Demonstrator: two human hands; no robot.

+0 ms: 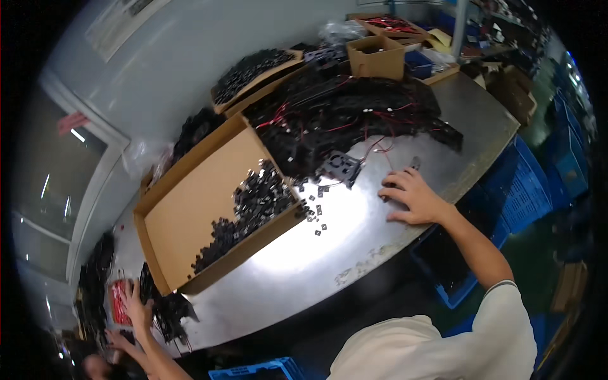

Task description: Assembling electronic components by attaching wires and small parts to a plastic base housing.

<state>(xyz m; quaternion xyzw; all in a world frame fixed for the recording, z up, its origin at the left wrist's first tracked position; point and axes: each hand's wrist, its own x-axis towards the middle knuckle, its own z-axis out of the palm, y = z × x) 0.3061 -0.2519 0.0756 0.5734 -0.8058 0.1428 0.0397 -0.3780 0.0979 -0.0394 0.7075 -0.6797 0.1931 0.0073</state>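
My right hand (415,199) is over the metal tabletop, fingers bent and spread, thumb apart; a tiny dark spot shows at one fingertip, too small to name. A grey metal bracket with round openings (342,166) lies left of it. Small black pieces (318,212) are scattered nearby, beside a shallow cardboard box (190,174) that holds a heap of the same pieces (259,199). At far left my left hand (136,307) reaches to a red bundle (118,303); its fingers are stretched out against the bundle's side.
Another person's hand (117,341) is just below my left hand. Black parts with red wires (354,107) are piled along the back. Behind stand a small carton (377,60) and a tray of black pieces (253,76). Blue crates (525,183) are at right, below the table.
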